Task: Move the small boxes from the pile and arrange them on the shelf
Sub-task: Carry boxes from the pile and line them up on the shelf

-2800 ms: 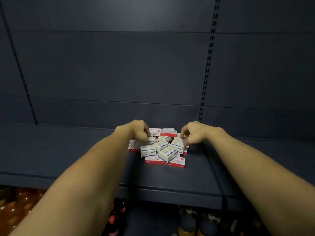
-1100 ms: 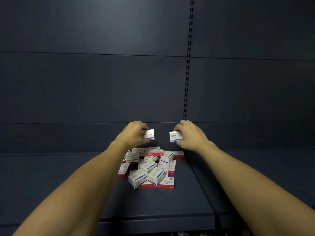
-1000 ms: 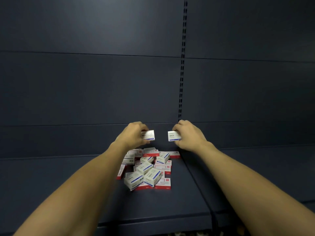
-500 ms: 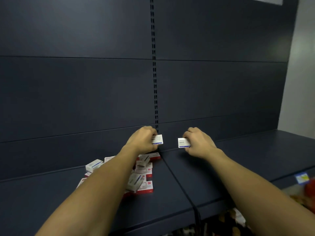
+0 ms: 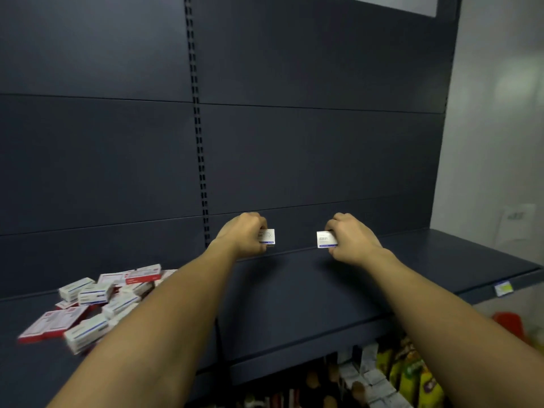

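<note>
A pile of small white boxes [image 5: 97,301] with blue or red stripes lies on the dark shelf board at the lower left, partly hidden by my left forearm. My left hand [image 5: 244,235] holds one small white box [image 5: 268,237] upright near the back panel, just above the right shelf board [image 5: 294,290]. My right hand [image 5: 350,240] holds another small white box [image 5: 325,240] the same way, a hand's width to the right. Both boxes face me with a blue stripe along the bottom.
A slotted upright [image 5: 198,142] divides the back panel between the two shelf boards. A price tag [image 5: 503,289] sits on the right board's front edge. Packaged goods [image 5: 406,375] fill the lower shelf, and a grey wall [image 5: 497,128] stands to the right.
The view swung right, so the pile slid to the left. Both hands carried their boxes over to the right shelf board and moved farther apart.
</note>
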